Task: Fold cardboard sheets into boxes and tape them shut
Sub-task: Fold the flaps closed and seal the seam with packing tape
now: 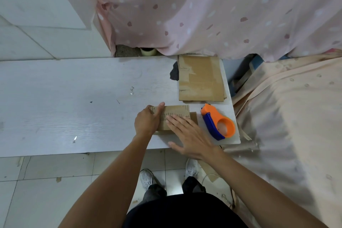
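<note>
Left hand grips the left end of the cardboard box, thumb over its top. Right hand rests flat on it, fingers straight. The box is small, brown and low.

One white table carries one cardboard box near its front right corner, one stack of flat cardboard sheets at its far right corner, sheet number unclear, and one orange and blue tape dispenser by its right edge. Two hands touch the box: one left hand, one right hand. One tape roll sits beyond the far edge. Two white shoes stand below.
</note>
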